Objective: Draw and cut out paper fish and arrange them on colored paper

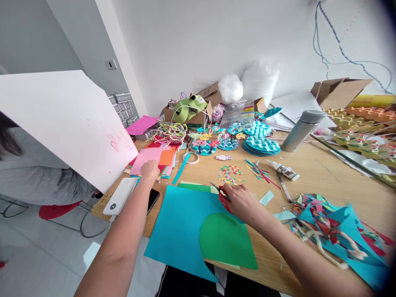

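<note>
My left hand [150,169] reaches over a stack of coloured paper at the left, curled closed against the pink paper [142,159]; whether it pinches a sheet is hidden. Beside that lies an orange sheet [167,156]. In my right hand [243,200] is a pair of red-handled scissors [224,197], blades pointing up and left. Beneath them a large blue sheet [176,227] spreads over the table's front edge, with a rounded green paper piece [227,241] on top. Small coloured paper bits [230,174] lie just beyond the scissors.
A phone [153,199] and a white power bank [120,196] lie by my left forearm. Paper scraps [331,231] heap at the right. Farther back are a glue bottle [284,170], a grey flask [301,132] and blue wavy discs [260,144]. A person sits left behind a white board [71,123].
</note>
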A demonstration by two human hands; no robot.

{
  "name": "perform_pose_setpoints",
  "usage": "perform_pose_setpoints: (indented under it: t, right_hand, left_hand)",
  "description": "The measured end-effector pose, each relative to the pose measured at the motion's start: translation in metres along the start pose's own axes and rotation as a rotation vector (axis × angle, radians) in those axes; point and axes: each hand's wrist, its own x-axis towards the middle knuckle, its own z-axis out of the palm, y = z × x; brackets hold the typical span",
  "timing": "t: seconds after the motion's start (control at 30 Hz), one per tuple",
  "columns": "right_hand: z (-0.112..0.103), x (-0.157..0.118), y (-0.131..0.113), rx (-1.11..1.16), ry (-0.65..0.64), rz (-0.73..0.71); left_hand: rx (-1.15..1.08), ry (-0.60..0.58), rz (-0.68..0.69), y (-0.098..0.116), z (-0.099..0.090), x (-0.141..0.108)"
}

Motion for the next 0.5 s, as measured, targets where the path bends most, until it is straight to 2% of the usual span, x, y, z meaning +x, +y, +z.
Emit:
perform_pose_setpoints:
  t: [0.33, 0.5]
  right_hand:
    - [0.004, 0.001, 0.019, 0.138, -0.037, 0.124]
    - [0.008, -0.001, 0.028, 0.284, 0.039, 0.207]
  left_hand:
    - [-0.069, -0.051, -0.102, -0.016, -0.001, 0.008]
    - [-0.127, -0.056, -0.120, -0.022, -0.003, 0.010]
